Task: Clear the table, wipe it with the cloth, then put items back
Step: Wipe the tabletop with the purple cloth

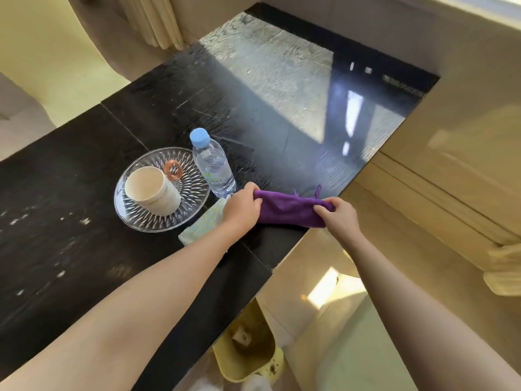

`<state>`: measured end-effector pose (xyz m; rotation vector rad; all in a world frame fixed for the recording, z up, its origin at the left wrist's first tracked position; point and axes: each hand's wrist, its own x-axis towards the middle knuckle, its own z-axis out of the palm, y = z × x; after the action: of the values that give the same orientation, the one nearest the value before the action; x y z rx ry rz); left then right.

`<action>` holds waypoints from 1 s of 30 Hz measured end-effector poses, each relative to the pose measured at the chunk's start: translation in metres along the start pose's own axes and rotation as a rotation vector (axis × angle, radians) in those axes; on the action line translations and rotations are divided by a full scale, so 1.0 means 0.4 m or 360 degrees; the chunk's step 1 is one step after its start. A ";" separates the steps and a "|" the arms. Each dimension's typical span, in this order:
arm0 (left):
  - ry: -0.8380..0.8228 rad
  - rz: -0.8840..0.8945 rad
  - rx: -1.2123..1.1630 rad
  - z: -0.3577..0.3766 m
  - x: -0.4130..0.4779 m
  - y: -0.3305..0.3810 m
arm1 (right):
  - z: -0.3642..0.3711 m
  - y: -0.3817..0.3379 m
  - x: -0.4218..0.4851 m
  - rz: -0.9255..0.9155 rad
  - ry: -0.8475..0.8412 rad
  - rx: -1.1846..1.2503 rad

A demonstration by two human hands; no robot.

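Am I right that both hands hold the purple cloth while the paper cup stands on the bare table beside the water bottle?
Not quite. In the head view the paper cup stands on the glass plate, not the bare table. Both the left hand and right hand do hold the purple cloth, beside the water bottle.

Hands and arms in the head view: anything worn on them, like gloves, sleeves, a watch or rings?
Nothing worn that shows. The left hand and right hand are bare, with no gloves, and no rings show on the visible fingers. Both forearms are uncovered from the wrist back to the frame edge: no sleeves, watch, bracelet or markings in view.
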<state>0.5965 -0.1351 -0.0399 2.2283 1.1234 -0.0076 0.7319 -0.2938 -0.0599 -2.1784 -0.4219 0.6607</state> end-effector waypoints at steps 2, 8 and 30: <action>0.0032 -0.0073 0.0131 0.005 0.015 0.009 | 0.011 -0.016 0.029 -0.0009 0.0083 -0.0067; 0.0008 0.0236 0.0736 0.034 -0.001 0.005 | 0.062 -0.022 0.043 -0.0250 0.0207 -0.0732; 0.0092 0.0216 0.0538 -0.069 -0.187 -0.191 | 0.209 -0.135 -0.122 -0.0779 -0.0337 -0.1156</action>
<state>0.4861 -0.1410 -0.0380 2.6166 1.0614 -0.0824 0.6393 -0.2338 -0.0475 -2.5085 -1.4361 0.5007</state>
